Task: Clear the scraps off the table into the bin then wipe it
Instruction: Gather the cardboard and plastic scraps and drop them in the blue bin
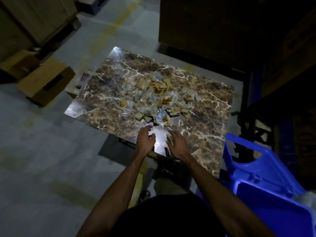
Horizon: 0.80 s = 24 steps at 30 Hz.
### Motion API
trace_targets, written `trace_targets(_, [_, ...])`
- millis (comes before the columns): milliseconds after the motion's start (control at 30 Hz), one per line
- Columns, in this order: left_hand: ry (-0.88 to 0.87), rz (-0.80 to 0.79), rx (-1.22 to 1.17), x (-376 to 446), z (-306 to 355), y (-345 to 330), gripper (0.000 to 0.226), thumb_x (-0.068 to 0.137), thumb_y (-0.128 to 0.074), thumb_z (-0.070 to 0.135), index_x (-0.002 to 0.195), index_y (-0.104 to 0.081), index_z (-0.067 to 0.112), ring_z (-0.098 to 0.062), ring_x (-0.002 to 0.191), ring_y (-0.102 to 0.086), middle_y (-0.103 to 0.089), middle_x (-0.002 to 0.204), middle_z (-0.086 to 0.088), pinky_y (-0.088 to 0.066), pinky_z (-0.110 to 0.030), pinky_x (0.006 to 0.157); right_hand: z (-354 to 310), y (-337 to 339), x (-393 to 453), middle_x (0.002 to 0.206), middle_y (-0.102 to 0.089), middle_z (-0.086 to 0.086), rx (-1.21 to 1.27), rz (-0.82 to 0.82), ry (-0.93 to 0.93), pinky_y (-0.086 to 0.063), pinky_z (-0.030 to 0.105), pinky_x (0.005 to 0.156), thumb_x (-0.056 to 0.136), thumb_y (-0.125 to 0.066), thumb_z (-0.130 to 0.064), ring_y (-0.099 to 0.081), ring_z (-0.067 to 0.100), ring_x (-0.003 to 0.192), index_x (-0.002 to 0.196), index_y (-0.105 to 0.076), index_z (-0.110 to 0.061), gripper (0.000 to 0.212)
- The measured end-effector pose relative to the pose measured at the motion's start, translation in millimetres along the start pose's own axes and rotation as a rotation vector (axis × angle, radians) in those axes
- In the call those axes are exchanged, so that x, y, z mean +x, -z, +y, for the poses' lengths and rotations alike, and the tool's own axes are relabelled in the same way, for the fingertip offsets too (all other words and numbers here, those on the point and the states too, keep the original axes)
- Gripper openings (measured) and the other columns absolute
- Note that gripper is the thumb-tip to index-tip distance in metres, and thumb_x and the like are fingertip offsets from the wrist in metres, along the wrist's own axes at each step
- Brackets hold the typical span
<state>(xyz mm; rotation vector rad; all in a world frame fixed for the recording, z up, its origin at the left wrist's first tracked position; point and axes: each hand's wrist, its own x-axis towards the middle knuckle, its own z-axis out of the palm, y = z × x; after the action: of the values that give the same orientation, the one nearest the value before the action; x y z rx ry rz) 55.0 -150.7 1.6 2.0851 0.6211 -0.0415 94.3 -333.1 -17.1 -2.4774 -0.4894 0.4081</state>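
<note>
Dim storeroom, grey floor, cardboard box (pixel 45 82) at left of frame, marble-pattern table (pixel 205 134) at centre with torn cardboard scraps (pixel 159 88) and crinkled clear plastic film (pixel 147 101) strewn across its middle. Left hand (pixel 145 141) and right hand (pixel 177 145) hover side by side at the near table edge, fingers loosely spread, neither holding anything, while the blue bin (pixel 266 189) sits at lower right just beside the table's corner. Best approach, I'd say: cup both hands around the pile, rake film and scraps together toward the bin-side edge, lift in bunches so light bits don't scatter onto the floor.
</note>
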Motion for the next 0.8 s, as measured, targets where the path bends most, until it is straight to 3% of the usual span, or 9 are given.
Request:
trace_targets(67, [0.061,0.025,0.028,22.0,2.2,1.5,0.040,0.094,-0.062,0.008,0.134,-0.062,0.007,-0.033,0.116,-0.060,-0.061,0.126,-0.018,-0.038,-0.020,0.085,4.4,4.1,23.3,0.140,-0.055,0.015,0.052,-0.014,-0.004,-0.049,0.045,0.101,0.105,-0.045,-0.040,-0.057,0.035,0.123,0.145,-0.054,-0.011,0.051])
trace_targets(167, [0.066,0.049,0.067,51.2,5.5,0.7,0.049,0.093,-0.066,0.015,0.141,-0.056,0.010,-0.036,0.121,-0.059,-0.051,0.139,-0.018,-0.048,-0.033,0.097,10.7,8.7,54.9,0.134,-0.056,0.012,0.078,0.034,0.009,-0.047,0.039,0.095,0.103,-0.049,-0.033,-0.057,0.033,0.121,0.140,-0.057,-0.013,0.044])
trace_targets(333, [0.120,-0.005,0.036,84.0,23.1,-12.9,0.071,0.090,-0.075,0.023,0.152,-0.041,0.009,-0.034,0.127,-0.052,-0.037,0.147,-0.016,-0.047,-0.037,0.104,3.3,17.7,111.2,0.142,-0.052,0.018,-0.009,0.201,0.021,-0.048,0.047,0.104,0.099,-0.056,-0.012,-0.051,0.038,0.128,0.143,-0.054,-0.007,0.044])
trace_targets(400, [0.121,-0.045,0.008,91.9,29.4,-23.7,0.069,0.090,-0.074,0.021,0.150,-0.043,0.009,-0.033,0.129,-0.049,-0.037,0.146,-0.015,-0.042,-0.029,0.102,-4.3,22.8,134.8,0.150,-0.047,0.019,0.025,0.207,0.052,-0.040,0.050,0.113,0.096,-0.060,-0.009,-0.044,0.038,0.137,0.149,-0.049,-0.009,0.054])
trace_targets(467, [0.078,-0.079,-0.027,96.5,33.5,-32.5,0.061,0.092,-0.074,0.022,0.146,-0.048,0.013,-0.026,0.127,-0.051,-0.038,0.146,-0.012,-0.038,-0.023,0.099,-6.8,25.6,153.4,0.159,-0.039,0.017,0.023,0.144,0.074,-0.033,0.052,0.118,0.095,-0.062,-0.013,-0.036,0.037,0.145,0.156,-0.042,-0.016,0.064])
trace_targets(533, [0.043,-0.114,-0.043,98.2,29.6,-37.9,0.056,0.093,-0.074,0.023,0.144,-0.053,0.018,-0.018,0.120,-0.055,-0.040,0.145,-0.007,-0.041,-0.019,0.097,-4.2,25.5,162.1,0.163,-0.033,0.015,-0.011,0.045,0.079,-0.036,0.054,0.117,0.092,-0.063,-0.017,-0.034,0.041,0.146,0.156,-0.042,-0.018,0.068])
trace_targets(700, [-0.002,0.047,-0.067,101.1,12.7,-35.0,0.045,0.088,-0.066,0.034,0.130,-0.058,0.019,-0.022,0.118,-0.055,-0.045,0.126,0.004,-0.051,-0.040,0.101,14.4,13.4,139.2,0.161,-0.036,0.012,-0.014,-0.044,0.087,-0.044,0.051,0.109,0.105,-0.045,-0.042,-0.043,0.036,0.141,0.156,-0.042,-0.023,0.054])
trace_targets(800, [0.043,0.110,-0.113,101.9,7.8,-40.9,0.052,0.090,-0.060,0.039,0.132,-0.055,0.009,-0.024,0.118,-0.053,-0.049,0.126,-0.006,-0.049,-0.041,0.101,14.2,14.7,118.7,0.148,-0.046,0.007,0.094,0.014,0.100,-0.047,0.046,0.104,0.101,-0.050,-0.033,-0.046,0.028,0.135,0.145,-0.054,-0.023,0.046])
